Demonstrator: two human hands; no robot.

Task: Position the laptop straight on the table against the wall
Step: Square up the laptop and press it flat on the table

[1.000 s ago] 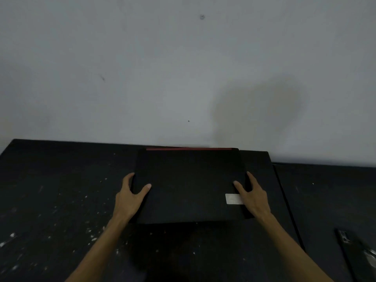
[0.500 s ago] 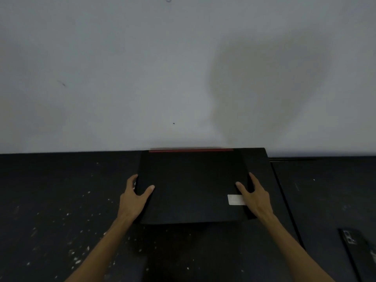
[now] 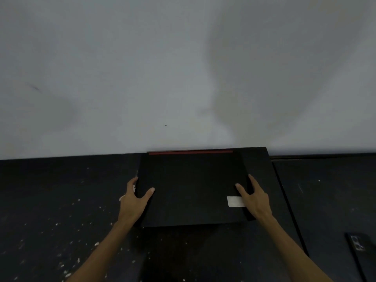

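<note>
A closed black laptop (image 3: 191, 186) with a red strip along its back edge and a white sticker near its front right corner lies flat on the dark table (image 3: 61, 200). Its back edge sits at the grey wall (image 3: 183, 68) and runs parallel to it. My left hand (image 3: 136, 198) grips the laptop's left edge, thumb on the lid. My right hand (image 3: 254, 198) grips the right edge, thumb on the lid beside the sticker.
The table top is speckled with white paint flecks. A second dark table (image 3: 325, 190) adjoins on the right across a narrow gap. A dark flat device (image 3: 360, 251) lies near the lower right corner.
The laptop's back edge has closed in on the wall and now lines up with it. Both hands kept their hold on its sides. My view has shifted closer to the wall.
</note>
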